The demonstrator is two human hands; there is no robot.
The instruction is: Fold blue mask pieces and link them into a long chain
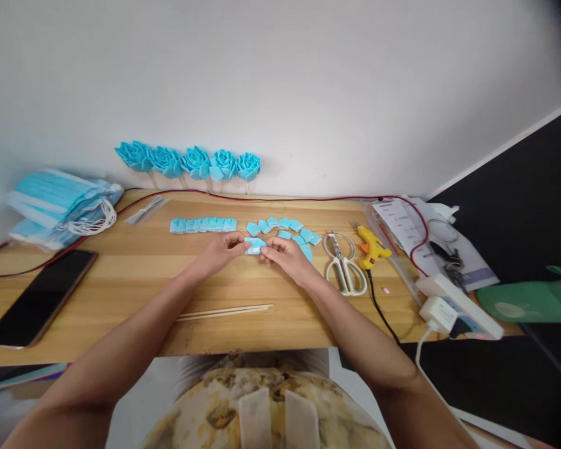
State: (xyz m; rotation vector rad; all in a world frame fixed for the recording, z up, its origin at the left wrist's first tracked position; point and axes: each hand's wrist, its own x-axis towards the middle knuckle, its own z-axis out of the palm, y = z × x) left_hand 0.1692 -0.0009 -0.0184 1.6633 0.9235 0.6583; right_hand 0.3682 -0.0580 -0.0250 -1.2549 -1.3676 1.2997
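A small piece of light blue mask fabric is pinched between my two hands over the middle of the table. My left hand grips its left end with thumb and fingers. At its right end, my right hand is closed on it the same way. Behind my left hand lies a row of folded blue petals. More loose blue petals lie in curved rows behind and beside my right hand. White-handled scissors rest to the right, across a roll of clear tape.
Several blue fabric flowers on sticks lean against the wall. A yellow glue gun and a power strip lie right. Face masks and a phone are left. Thin wooden sticks lie near the front edge.
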